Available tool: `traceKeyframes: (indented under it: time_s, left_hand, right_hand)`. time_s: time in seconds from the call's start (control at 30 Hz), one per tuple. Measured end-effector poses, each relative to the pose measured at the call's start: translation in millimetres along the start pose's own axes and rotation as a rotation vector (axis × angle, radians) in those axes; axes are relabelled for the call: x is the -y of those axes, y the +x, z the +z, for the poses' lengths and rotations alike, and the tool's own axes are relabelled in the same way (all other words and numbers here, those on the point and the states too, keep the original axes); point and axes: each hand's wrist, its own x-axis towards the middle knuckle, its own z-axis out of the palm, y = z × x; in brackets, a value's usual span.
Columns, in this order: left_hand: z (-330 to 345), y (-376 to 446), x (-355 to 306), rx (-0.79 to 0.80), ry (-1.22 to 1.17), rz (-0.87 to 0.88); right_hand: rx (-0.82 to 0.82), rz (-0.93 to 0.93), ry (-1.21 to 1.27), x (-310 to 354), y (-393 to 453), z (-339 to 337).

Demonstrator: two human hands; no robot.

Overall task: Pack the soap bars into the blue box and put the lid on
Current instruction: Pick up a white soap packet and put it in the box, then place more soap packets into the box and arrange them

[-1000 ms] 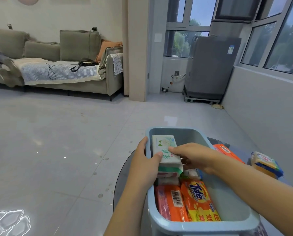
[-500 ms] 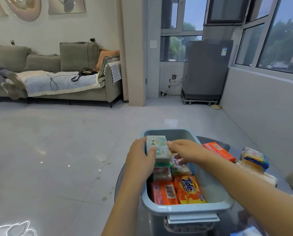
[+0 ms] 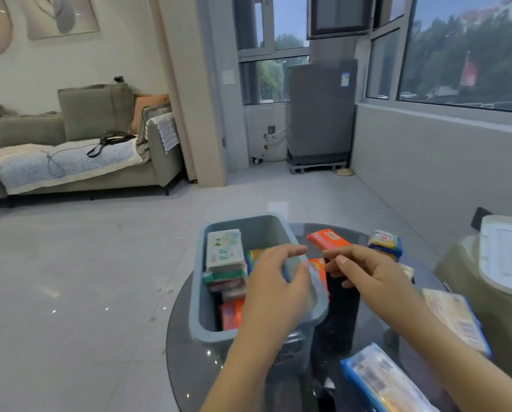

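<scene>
The blue box stands on a round dark glass table. Inside it, a white-and-green soap bar tops a stack at the far left, and orange bars stand nearer me. My left hand hovers over the box's right rim, fingers apart, holding nothing. My right hand is just right of the box, fingers loosely curled and empty. An orange soap bar lies beyond my fingertips, and another orange bar sits against the box. I cannot make out the lid.
A yellow-and-blue soap pack sits at the table's far right. Two blue-edged packs lie near my right forearm. A white tray-like thing rests on a stool to the right. Tiled floor lies to the left.
Both hands have let go of the white-and-green bar, which now lies on the stack in the box. They have moved right, to the box's right rim and past it.
</scene>
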Motion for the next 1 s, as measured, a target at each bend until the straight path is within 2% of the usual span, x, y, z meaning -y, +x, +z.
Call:
traceKeyframes:
  time_s: [0.27, 0.43, 0.67, 0.83, 0.9, 1.0]
  left_hand:
    - [76.4, -28.7, -16.2, 0.125, 0.005, 0.180]
    - [108.8, -44.4, 5.7, 0.295, 0.077, -0.005]
    - [115.9, -55.6, 41.6, 0.404, 0.276, -0.188]
    - [112.6, -66.1, 55.5, 0.555, 0.551, -0.293]
    - [110.9, -67.5, 55.9, 0.603, 0.550, -0.360]
    - [111.3, -67.4, 53.6, 0.593, 0.430, -0.398]
  right_hand:
    - [-0.059, 0.169, -0.008, -50.8, -44.3, -52.3]
    - [0.136, 0.429, -0.054, -78.0, -53.5, -62.4]
    - [0.279, 0.482, -0.291, -91.7, -66.2, -64.4]
    - [0.470, 0.543, -0.448, -92.0, -74.2, -64.0]
    - [0.502, 0.568, -0.420, -91.0, -73.6, -62.5]
    - [0.524, 0.596, -0.358, -90.5, -73.2, -59.9]
